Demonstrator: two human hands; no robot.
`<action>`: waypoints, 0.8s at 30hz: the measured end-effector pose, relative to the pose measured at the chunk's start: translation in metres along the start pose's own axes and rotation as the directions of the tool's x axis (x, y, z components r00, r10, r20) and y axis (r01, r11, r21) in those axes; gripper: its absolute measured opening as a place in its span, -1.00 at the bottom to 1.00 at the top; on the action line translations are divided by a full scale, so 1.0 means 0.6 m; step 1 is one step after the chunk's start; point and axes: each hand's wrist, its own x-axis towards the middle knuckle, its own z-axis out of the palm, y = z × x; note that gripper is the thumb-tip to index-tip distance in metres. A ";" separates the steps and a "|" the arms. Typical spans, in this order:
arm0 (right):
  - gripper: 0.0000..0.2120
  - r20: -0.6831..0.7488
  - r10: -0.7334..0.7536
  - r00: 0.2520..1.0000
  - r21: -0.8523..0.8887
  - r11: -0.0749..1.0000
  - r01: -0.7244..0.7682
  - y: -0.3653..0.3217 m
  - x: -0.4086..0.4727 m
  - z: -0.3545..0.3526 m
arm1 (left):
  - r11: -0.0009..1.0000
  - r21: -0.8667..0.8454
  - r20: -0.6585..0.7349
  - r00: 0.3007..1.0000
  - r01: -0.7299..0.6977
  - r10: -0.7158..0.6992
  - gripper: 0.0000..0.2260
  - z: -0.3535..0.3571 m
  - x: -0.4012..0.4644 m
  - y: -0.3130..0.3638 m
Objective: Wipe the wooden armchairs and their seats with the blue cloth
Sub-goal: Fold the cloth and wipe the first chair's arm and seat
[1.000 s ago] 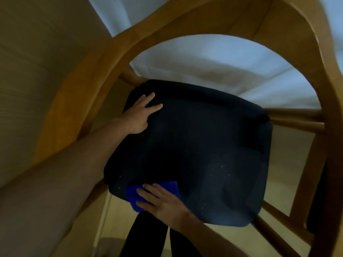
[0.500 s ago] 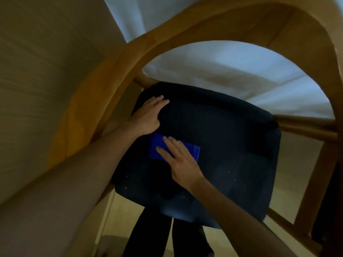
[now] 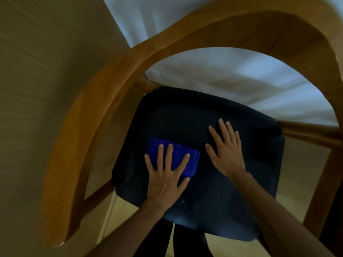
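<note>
- Blue folded cloth (image 3: 174, 158) lies flat on the dark navy padded seat cushion (image 3: 204, 160), left-of-centre part of the seat.
- My left hand (image 3: 167, 175) is on top of the cloth: fingers straight and spread, pressing down, not curled round it. Palm heel sits on the cushion just behind the cloth; thumb tip is off the cloth's near right corner.
- My right hand (image 3: 225, 153) rests flat on the bare cushion just right of the cloth, fingers straight and slightly fanned, holding nothing. Not touching the cloth.
- Both forearms come in from the lower edge of the view.
- Curved light-brown wooden armrest-and-back rail (image 3: 96, 112) loops around the seat from lower left, over the top, down the right edge.
- Round wooden post (image 3: 146, 84) meets the seat's far left corner; wooden side rails (image 3: 311, 132) run off at the seat's right.
- Small pale specks scattered on the cushion near its front edge; cannot tell what they are.
- White wrinkled fabric (image 3: 222, 75) shows through and above the arch of the rail.
- Tan wood-grain panel (image 3: 46, 62) fills the left side.
- Dark trouser legs (image 3: 185, 243) are visible under the seat's front edge, pale floor (image 3: 118, 210) beside them.
- No containers in view.
</note>
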 end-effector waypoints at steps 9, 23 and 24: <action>-0.43 -0.027 -0.028 0.999 0.033 0.999 0.028 0.007 0.002 0.001 | 0.994 -0.084 -0.162 0.983 0.072 -0.085 -0.39 0.008 0.061 0.002; -0.41 -0.027 -0.022 0.999 0.028 0.999 0.023 0.016 -0.001 0.007 | 0.966 0.021 -0.124 0.958 -0.256 0.257 -0.48 -0.039 0.079 -0.073; -0.41 -0.027 -0.022 0.999 0.029 0.999 0.022 0.017 -0.001 0.007 | 0.958 0.079 -0.142 0.948 -0.275 0.283 -0.49 -0.028 0.078 -0.073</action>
